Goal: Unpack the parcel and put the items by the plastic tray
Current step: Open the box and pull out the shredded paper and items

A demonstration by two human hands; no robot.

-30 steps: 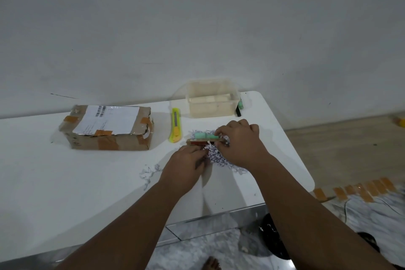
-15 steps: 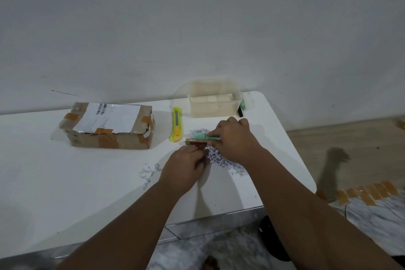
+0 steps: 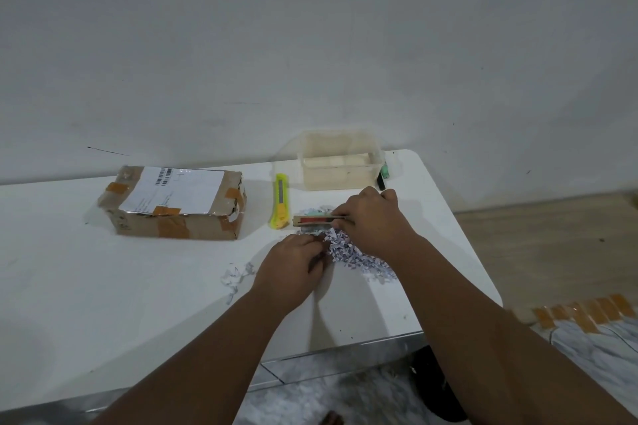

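while the right hand [image 3: 371,217] pinches the end of a small flat red-and-brown item [image 3: 316,220] with something mint green behind it, the left hand [image 3: 293,266] has its fingers curled into the shredded paper filling [image 3: 348,254]. both sit just in front of the plastic tray [image 3: 340,166], beside the yellow utility knife [image 3: 280,202]; the taped parcel [image 3: 176,203] lies well apart. shreds may cling and scatter, or a small piece could stay buried.

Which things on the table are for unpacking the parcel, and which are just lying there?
For the job: parcel, plastic tray, shredded paper, small flat item in the right hand, left hand in the shreds, yellow knife.

Just lying about: orange tape strips on the floor.
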